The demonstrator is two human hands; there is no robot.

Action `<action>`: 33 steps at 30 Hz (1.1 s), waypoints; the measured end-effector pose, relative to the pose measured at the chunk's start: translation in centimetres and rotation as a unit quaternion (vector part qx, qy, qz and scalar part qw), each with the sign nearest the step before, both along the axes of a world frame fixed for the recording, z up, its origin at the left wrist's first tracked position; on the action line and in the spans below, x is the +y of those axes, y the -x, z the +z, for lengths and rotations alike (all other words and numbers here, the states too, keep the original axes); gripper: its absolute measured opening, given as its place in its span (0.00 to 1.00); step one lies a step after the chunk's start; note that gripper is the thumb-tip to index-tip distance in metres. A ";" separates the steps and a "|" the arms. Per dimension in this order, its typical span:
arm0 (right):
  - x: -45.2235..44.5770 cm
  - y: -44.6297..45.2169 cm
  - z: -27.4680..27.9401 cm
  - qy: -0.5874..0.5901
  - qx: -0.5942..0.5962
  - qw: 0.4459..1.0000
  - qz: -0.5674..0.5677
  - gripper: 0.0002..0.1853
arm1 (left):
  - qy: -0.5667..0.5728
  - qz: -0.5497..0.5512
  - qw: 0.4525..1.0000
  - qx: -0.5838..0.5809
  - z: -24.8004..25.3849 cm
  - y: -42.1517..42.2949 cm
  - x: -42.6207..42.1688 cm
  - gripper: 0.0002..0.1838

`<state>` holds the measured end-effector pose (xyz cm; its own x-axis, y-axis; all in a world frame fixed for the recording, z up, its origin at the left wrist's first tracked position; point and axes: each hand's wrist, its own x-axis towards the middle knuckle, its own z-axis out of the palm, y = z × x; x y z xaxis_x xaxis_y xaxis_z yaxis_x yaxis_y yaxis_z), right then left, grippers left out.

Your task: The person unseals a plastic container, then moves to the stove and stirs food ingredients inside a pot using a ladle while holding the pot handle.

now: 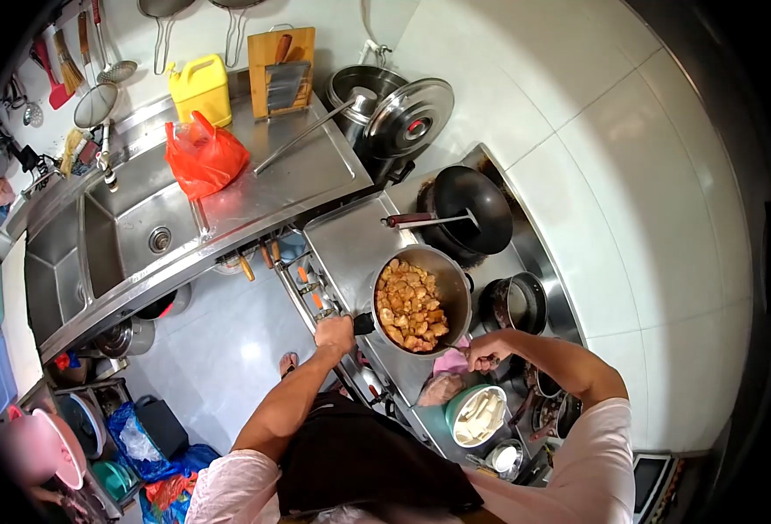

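A round metal pot stands over the steel stove counter, filled with browned, sauce-coated chunks that look like meat. My left hand is closed at the pot's black handle, on the left side. At the pot's lower right rim, my right hand is closed on the thin handle of a utensil; its far end is hidden among the chunks. Just below lie a pink cloth and a plastic bag. A green-rimmed bowl of pale, cut pieces sits nearer to me.
Behind the pot rests a black wok with a spatula across it. Small dark pans line the wall side. To the left are a steel sink, a red plastic bag and a yellow jug.
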<state>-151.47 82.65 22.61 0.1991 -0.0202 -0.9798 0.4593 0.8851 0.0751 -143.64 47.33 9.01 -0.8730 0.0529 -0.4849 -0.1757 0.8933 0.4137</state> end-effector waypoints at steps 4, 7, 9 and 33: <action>0.0 -1.6 -0.4 0.071 -0.047 0.987 -0.136 0.13 | 0.008 -0.024 1.000 0.004 0.2 0.3 -0.2 0.11; 0.5 -3.0 -0.7 0.091 -0.040 0.978 -0.181 0.12 | 0.001 -0.044 0.999 -0.026 0.9 0.8 -0.3 0.15; 0.1 -3.3 -0.7 0.112 -0.026 0.974 -0.198 0.12 | 0.008 -0.061 0.998 -0.031 1.5 0.9 -0.5 0.15; -6.8 -13.3 -6.6 0.250 0.116 0.777 -0.566 0.11 | 0.027 -0.065 0.997 0.006 1.0 0.9 -0.1 0.13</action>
<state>-138.12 75.83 16.01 -0.4040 -0.4433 -0.8002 0.9147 -0.2041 -0.3488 -144.55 47.24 9.97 -0.8659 0.1404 -0.4802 -0.0520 0.9294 0.3655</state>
